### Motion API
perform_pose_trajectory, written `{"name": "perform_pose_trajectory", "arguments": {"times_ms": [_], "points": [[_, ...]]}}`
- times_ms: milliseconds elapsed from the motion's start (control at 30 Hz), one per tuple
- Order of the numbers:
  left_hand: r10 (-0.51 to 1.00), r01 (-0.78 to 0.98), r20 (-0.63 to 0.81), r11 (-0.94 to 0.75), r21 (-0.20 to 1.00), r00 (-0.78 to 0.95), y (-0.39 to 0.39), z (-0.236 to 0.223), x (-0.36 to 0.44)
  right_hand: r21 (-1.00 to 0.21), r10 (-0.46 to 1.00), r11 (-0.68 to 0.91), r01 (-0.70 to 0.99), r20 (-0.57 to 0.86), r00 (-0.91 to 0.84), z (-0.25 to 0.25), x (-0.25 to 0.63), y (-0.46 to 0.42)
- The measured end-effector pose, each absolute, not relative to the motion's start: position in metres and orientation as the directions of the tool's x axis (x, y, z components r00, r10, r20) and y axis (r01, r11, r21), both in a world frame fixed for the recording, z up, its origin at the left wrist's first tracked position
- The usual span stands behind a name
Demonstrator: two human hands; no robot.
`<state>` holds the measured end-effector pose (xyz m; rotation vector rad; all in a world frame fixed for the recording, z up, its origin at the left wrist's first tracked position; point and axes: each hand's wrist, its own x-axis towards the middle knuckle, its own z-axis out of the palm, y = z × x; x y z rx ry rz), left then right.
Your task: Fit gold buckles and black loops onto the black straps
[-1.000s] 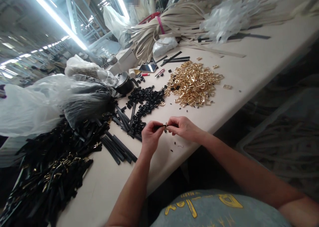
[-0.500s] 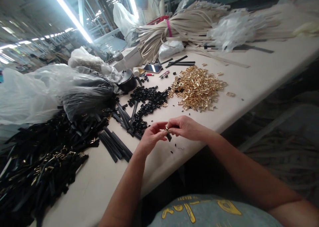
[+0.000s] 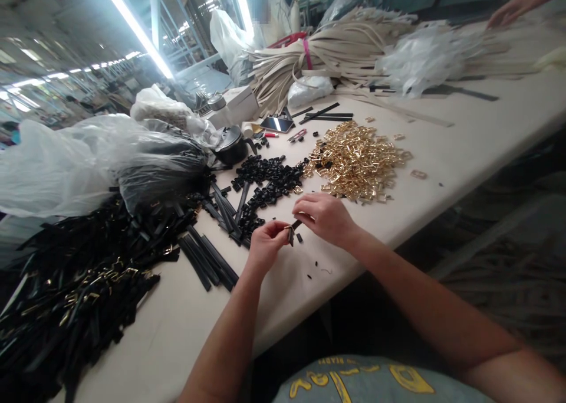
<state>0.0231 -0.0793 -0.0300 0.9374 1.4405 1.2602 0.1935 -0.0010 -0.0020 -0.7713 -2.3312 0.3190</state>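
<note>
Near the table's front edge, my left hand [image 3: 266, 247] pinches a short black strap with a gold buckle [image 3: 289, 229] at its fingertips. My right hand [image 3: 326, 219] grips the other part of the black strap [image 3: 297, 223], which shows between both hands. Just below the fingers is a small black piece [image 3: 299, 238]; whether it touches the strap I cannot tell. Beyond my hands lie a heap of small black loops [image 3: 269, 182] and a heap of gold rectangular buckles [image 3: 358, 161]. Several flat black straps [image 3: 206, 258] rest left of my left hand.
A large pile of black straps with gold buckles [image 3: 88, 291] covers the table's left side, below plastic bags [image 3: 71, 167]. A black lidded pot [image 3: 230, 146], a phone [image 3: 277, 124] and bundled beige strips [image 3: 322, 52] lie further back. Another person's hand [image 3: 508, 13] reaches in at top right.
My right hand has drawn up and away from my left, exposing a length of strap between them. The other person's hand has come further into view. The whole view has shifted slightly.
</note>
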Motion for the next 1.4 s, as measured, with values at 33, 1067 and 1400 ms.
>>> {"name": "perform_pose_trajectory", "arguments": {"times_ms": [33,1067,1400], "points": [[0.943,-0.136,-0.201,0.17,0.976,-0.266,-0.078,-0.029,0.024,-0.451,0.646,0.764,0.463,0.549,-0.531,-0.005,0.194,-0.004],[0.927,0.237,0.003,0.094,0.967,-0.376,-0.054,-0.005,-0.028,-0.965,0.95,-0.04,-0.261,0.044,-0.308,-0.046,0.189,-0.012],[0.986,0.949,0.11,0.09,0.302,-0.129,0.002,-0.006,-0.022,-0.993,0.934,0.093,-0.077,0.114,-0.339,-0.047,0.186,-0.014]]}}
